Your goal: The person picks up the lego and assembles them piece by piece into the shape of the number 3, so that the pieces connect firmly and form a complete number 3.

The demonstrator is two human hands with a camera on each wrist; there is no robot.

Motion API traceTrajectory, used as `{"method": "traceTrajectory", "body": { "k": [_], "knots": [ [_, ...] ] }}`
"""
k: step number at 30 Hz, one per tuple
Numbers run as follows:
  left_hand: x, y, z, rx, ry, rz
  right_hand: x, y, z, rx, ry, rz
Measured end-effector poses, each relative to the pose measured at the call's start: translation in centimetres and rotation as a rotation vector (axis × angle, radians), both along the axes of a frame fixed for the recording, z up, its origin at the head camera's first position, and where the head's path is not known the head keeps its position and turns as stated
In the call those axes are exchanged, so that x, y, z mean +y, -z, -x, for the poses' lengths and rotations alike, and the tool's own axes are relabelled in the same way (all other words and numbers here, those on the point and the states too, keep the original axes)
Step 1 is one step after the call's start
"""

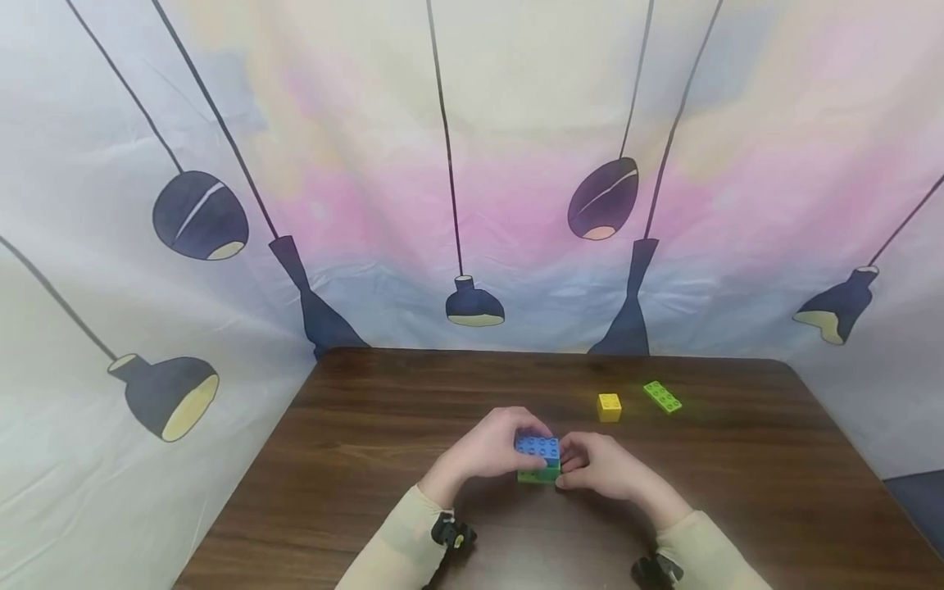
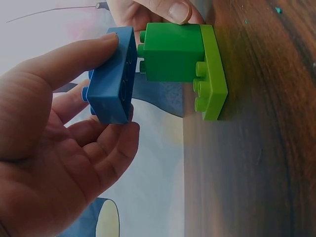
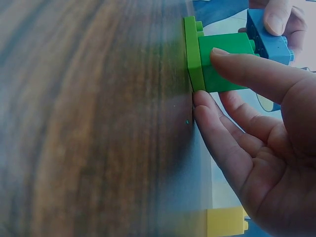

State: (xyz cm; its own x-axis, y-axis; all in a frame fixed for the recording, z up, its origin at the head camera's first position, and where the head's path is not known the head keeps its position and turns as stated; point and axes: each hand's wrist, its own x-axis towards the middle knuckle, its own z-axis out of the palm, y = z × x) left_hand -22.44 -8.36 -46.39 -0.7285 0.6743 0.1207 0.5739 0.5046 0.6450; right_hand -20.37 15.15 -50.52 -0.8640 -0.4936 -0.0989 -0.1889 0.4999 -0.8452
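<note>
My left hand [image 1: 490, 445] pinches a blue toy building brick [image 2: 111, 81] between thumb and fingers. The blue brick is held just above a green brick [image 2: 173, 52], and in the left wrist view a small gap shows between the two. The green brick sits on one end of a thin lime-green plate brick [image 2: 213, 74], whose free studs show beside it. This plate lies on the table. My right hand [image 1: 605, 467] grips the green brick, its thumb on one side and its fingers low behind it, as the right wrist view shows.
On the dark wooden table [image 1: 398, 393], a small yellow brick [image 1: 609, 408] stands beyond my right hand. Another lime-green plate brick [image 1: 662, 397] lies to the right of it. A cloth printed with lamps [image 1: 472, 303] hangs behind the table's far edge.
</note>
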Motion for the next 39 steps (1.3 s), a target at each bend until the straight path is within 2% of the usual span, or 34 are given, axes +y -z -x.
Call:
{"method": "traceTrajectory", "body": {
  "k": [11, 19, 39],
  "knots": [
    [0.22, 0.11, 0.07, -0.033, -0.001, 0.014, 0.09, 0.1, 0.14, 0.0, 0.01, -0.008],
    [0.28, 0.07, 0.06, -0.019, -0.013, 0.004, 0.11, 0.03, 0.29, 0.004, 0.011, -0.005],
    [0.52, 0.19, -0.19, -0.037, -0.024, 0.017, 0.1, -0.08, 0.13, -0.008, 0.017, -0.001]
  ]
}}
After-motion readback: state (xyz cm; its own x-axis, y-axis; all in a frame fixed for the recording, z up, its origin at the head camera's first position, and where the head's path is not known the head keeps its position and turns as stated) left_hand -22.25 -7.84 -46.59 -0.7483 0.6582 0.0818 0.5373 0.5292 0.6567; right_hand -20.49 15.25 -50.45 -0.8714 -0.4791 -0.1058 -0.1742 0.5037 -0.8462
